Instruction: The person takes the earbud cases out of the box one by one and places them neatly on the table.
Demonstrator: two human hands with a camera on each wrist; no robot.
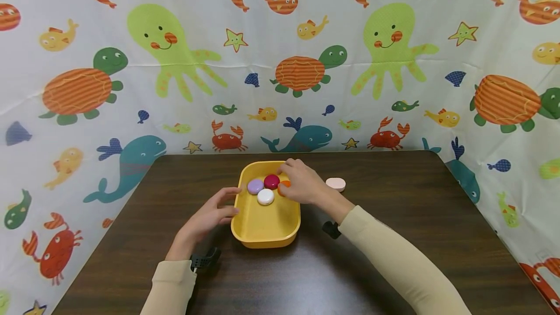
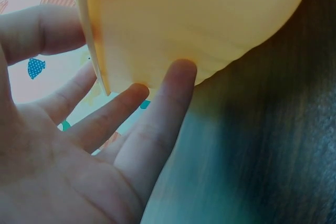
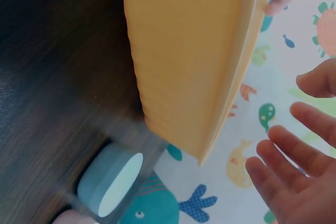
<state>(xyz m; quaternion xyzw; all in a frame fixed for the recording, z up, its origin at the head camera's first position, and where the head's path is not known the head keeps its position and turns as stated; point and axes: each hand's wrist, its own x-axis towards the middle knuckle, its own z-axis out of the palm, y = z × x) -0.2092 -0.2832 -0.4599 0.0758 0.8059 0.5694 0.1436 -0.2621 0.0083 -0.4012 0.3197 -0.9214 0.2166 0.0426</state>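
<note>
My left hand [image 1: 214, 214] touches the left side of the yellow tray [image 1: 267, 227], its fingertips against the rim and outer wall in the left wrist view. Above the tray's right rim is my right hand [image 1: 306, 183], its thumb beside an orange rounded piece [image 1: 285, 187] and partly covering it. In the right wrist view those fingers [image 3: 286, 153] are spread, with nothing between them. Grouped in the tray's far half are a lilac piece [image 1: 255, 186], a dark red piece [image 1: 271, 181] and a white piece [image 1: 265, 197], all smooth and rounded.
A pale pink oval piece [image 1: 335, 184] lies on the dark wooden table [image 1: 385, 183], right of the tray. The right wrist view shows a pale oval-topped thing [image 3: 118, 182] there, beside something pinkish at the frame edge. A sea-animal printed cloth [image 1: 302, 23] hangs behind the table.
</note>
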